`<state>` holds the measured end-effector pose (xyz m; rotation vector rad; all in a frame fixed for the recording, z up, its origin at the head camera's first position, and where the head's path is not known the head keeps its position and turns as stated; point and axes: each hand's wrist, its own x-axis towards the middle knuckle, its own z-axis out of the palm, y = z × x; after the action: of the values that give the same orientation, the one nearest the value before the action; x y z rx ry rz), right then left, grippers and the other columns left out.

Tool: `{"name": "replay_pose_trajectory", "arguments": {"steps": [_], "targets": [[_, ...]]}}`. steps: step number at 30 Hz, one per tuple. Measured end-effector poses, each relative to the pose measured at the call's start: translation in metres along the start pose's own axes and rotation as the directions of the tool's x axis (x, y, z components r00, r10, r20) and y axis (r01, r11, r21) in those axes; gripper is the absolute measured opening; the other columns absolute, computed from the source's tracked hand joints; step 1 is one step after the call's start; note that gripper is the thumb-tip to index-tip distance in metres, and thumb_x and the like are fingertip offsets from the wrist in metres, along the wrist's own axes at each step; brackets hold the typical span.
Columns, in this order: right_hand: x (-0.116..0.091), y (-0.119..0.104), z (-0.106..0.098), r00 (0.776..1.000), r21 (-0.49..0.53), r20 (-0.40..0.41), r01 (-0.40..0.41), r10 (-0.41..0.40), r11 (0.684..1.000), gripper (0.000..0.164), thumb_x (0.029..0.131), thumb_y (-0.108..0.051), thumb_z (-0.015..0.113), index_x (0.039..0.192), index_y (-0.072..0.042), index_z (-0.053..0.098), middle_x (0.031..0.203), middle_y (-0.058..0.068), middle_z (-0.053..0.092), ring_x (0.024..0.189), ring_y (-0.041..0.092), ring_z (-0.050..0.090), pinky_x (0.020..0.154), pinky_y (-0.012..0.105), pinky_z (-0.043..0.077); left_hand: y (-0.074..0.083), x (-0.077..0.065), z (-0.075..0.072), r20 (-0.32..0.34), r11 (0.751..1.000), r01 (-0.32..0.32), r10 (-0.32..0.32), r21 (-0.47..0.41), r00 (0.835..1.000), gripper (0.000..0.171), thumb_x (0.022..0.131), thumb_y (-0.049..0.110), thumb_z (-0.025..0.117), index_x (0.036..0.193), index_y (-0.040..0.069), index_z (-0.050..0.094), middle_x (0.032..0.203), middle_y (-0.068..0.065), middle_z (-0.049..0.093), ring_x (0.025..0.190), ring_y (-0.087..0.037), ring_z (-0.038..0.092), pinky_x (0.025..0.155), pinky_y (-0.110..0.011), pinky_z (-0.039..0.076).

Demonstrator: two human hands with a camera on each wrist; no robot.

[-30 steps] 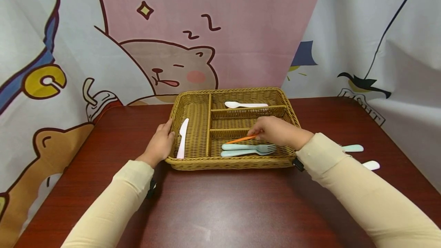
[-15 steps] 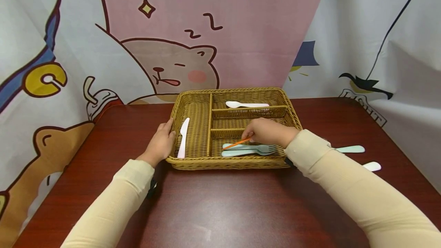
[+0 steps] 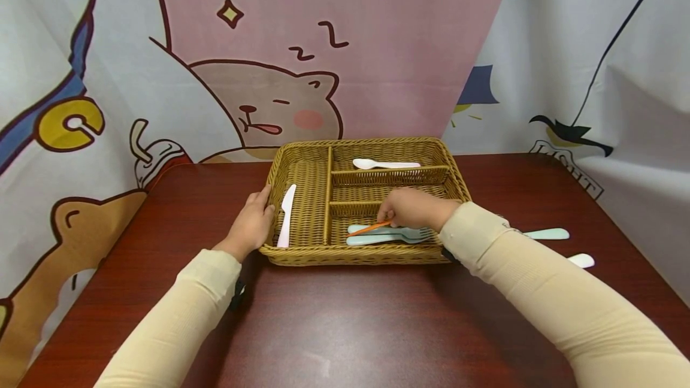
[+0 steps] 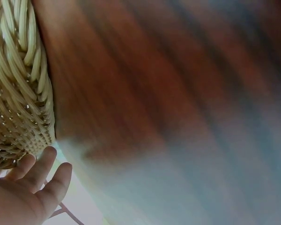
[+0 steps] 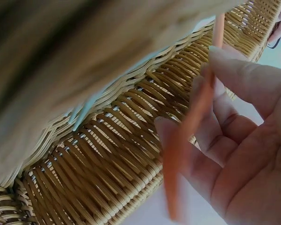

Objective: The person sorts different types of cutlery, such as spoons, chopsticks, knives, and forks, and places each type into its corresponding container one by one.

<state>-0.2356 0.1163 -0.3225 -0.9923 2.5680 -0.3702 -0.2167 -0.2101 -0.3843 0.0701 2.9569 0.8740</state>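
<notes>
My right hand (image 3: 412, 208) pinches an orange piece of cutlery (image 3: 369, 228) between thumb and fingers. In the right wrist view the orange cutlery (image 5: 189, 122) is blurred, and I cannot tell its kind. It slants above two pale blue forks (image 3: 385, 239) in the front right compartment of a wicker cutlery basket (image 3: 356, 256). My left hand (image 3: 250, 223) rests against the basket's left rim; in the left wrist view its fingers (image 4: 42, 171) are fairly straight beside the woven wall (image 4: 23, 79). A white knife (image 3: 287, 217) lies in the left compartment.
A white spoon (image 3: 385, 164) lies in the back compartment. To the right of the basket, a pale blue handle (image 3: 550, 234) and a white handle (image 3: 582, 260) show past my right sleeve. The dark red table (image 3: 334, 316) meets a printed curtain (image 3: 404, 47) behind.
My right hand has moved slightly left and toward me, bringing the orange cutlery over the pale blue fork handles. Its left end has dipped lower. The left hand stays at the rim.
</notes>
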Motion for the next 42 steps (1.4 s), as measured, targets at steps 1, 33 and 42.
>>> {"name": "replay_pose_trajectory", "arguments": {"steps": [1, 33, 42], "targets": [[-0.001, 0.000, 0.000, 1.000, 0.012, 0.006, -0.011, 0.011, 1.000, 0.024, 0.086, 0.007, 0.065, 0.105, -0.002, 0.075, 0.096, 0.006, 0.071, 0.078, 0.015, 0.059, 0.073, 0.029, 0.050, 0.000, 0.000, 0.000, -0.001, 1.000, -0.001, 0.001, -0.001, 1.000, 0.056, 0.105, 0.018, 0.033, 0.155, 0.003, 0.012, 0.149, -0.026, 0.027, 0.135, -0.041, 0.035, 0.111, -0.052, 0.029], [-0.059, 0.025, -0.016, 0.920, 0.253, -0.369, -0.037, 0.132, 0.967, 0.026, 0.090, -0.012, 0.069, 0.116, -0.013, 0.072, 0.115, 0.005, 0.067, 0.099, 0.021, 0.060, 0.081, 0.041, 0.049, 0.002, -0.001, -0.001, 0.017, 1.000, 0.003, -0.003, -0.002, 1.000, 0.056, 0.106, 0.018, 0.031, 0.156, 0.004, 0.009, 0.151, -0.026, 0.023, 0.135, -0.043, 0.033, 0.110, -0.055, 0.028], [-0.084, 0.033, -0.012, 0.866, 0.308, -0.444, -0.095, 0.231, 0.947, 0.029, 0.092, -0.014, 0.067, 0.120, -0.007, 0.069, 0.113, 0.011, 0.066, 0.102, 0.025, 0.058, 0.084, 0.047, 0.048, 0.001, -0.001, 0.000, 0.017, 1.000, 0.003, -0.003, -0.004, 1.000, 0.056, 0.106, 0.018, 0.030, 0.156, 0.004, 0.009, 0.150, -0.026, 0.024, 0.135, -0.043, 0.033, 0.110, -0.055, 0.028]]}}
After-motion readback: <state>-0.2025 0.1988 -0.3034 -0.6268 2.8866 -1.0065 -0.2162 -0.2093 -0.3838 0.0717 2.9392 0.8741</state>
